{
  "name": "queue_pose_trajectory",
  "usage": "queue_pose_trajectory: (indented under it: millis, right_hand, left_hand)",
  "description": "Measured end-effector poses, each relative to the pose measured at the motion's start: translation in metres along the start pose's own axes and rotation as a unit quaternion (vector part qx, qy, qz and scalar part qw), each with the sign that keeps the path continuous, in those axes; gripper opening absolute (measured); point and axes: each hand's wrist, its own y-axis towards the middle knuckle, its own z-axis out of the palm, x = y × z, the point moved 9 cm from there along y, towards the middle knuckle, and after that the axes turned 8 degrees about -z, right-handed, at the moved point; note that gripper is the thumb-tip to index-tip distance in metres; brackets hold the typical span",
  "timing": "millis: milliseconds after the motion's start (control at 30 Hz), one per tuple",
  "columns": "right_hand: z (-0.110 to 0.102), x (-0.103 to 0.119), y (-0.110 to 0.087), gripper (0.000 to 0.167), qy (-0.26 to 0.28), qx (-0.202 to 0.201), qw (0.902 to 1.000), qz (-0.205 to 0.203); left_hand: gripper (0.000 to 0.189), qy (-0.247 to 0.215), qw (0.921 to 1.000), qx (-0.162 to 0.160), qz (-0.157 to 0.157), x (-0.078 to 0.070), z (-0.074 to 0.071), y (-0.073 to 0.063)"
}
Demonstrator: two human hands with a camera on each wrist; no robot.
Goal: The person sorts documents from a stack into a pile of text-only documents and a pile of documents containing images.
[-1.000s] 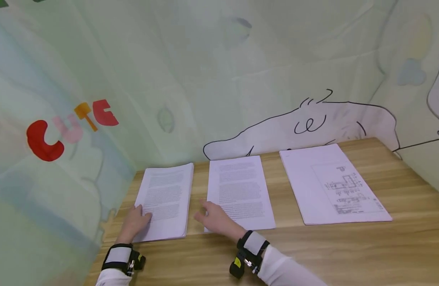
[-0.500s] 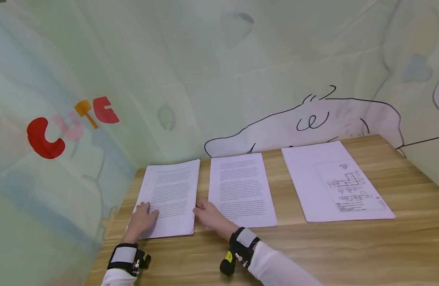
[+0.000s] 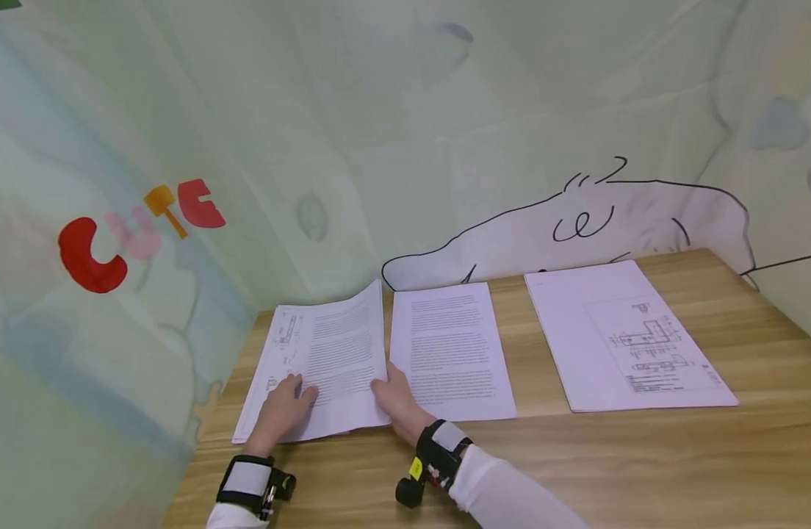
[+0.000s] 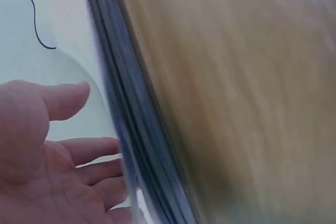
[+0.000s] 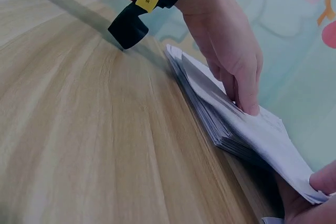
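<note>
My right hand [image 3: 400, 402] pinches the right edge of a lifted bundle of printed sheets [image 3: 344, 345], thumb on top and fingers underneath. These sheets have slid rightward off the left paper stack [image 3: 263, 393], uncovering a page with a line drawing along its left side. My left hand [image 3: 283, 414] lies over the sheets' lower left part; its fingertips press down on them in the right wrist view. There, the upper sheets [image 5: 241, 124] rise away from the thick stack [image 5: 212, 121] below. The left wrist view has the stack's layered edge [image 4: 131, 98] beside the left palm [image 4: 58, 177].
A second printed stack [image 3: 448, 353] lies close to the right of the lifted sheets. Farther right is a stack with a technical drawing [image 3: 633, 338] on top. All rest on a wooden table [image 3: 617, 470] against a cartoon-printed backdrop [image 3: 511, 110].
The right hand has reached the left stack's right edge and gripped upper sheets there. They have shifted right and lifted, exposing the drawing page. The left hand has moved slightly right.
</note>
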Motion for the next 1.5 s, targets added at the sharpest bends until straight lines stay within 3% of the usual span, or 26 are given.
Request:
queue_pose_trajectory:
  millis: [267, 433, 533, 667, 867, 1000, 1100, 1200, 1333, 1500]
  right_hand:
    - [-0.022, 0.002, -0.003, 0.055, 0.008, -0.026, 0.9996, -0.003]
    - [-0.047, 0.010, -0.010, 0.056, 0.014, -0.031, 0.9993, -0.013]
    - [-0.063, 0.019, -0.013, 0.055, 0.015, -0.029, 0.9992, -0.023]
    - [-0.083, 0.030, -0.015, 0.056, 0.016, -0.019, 0.9993, -0.028]
    - [-0.118, 0.045, -0.018, 0.052, -0.019, -0.005, 0.9991, -0.037]
    - [-0.149, 0.051, -0.018, 0.054, -0.043, -0.024, 0.9985, -0.023]
    - [-0.172, 0.054, -0.019, 0.059, -0.055, -0.051, 0.9972, -0.007]
    - [-0.191, 0.059, -0.021, 0.061, -0.072, -0.070, 0.9949, 0.004]
    - [-0.208, 0.064, -0.021, 0.056, -0.126, -0.067, 0.9897, -0.012]
    - [-0.218, 0.068, -0.017, 0.047, -0.224, -0.054, 0.9712, -0.062]
  left_hand:
    - [0.071, -0.069, 0.9973, -0.027, 0.001, -0.007, -0.002, 0.004]
    - [0.073, -0.136, 0.9899, -0.039, -0.007, -0.015, 0.001, 0.007]
    - [0.075, -0.205, 0.9782, -0.020, -0.024, -0.022, 0.004, 0.009]
    - [0.066, -0.294, 0.9549, 0.021, -0.038, -0.039, 0.012, 0.006]
    - [0.044, -0.386, 0.9215, 0.039, 0.010, -0.075, 0.018, -0.002]
    - [0.045, -0.409, 0.9104, 0.043, 0.042, -0.101, 0.022, -0.008]
    - [0.047, -0.410, 0.9078, 0.060, 0.064, -0.122, 0.029, -0.012]
    - [0.048, -0.394, 0.9102, 0.092, 0.087, -0.139, 0.038, -0.014]
    - [0.048, -0.355, 0.9226, 0.113, 0.100, -0.151, 0.047, -0.013]
    - [0.048, -0.310, 0.9418, 0.094, 0.090, -0.153, 0.052, -0.005]
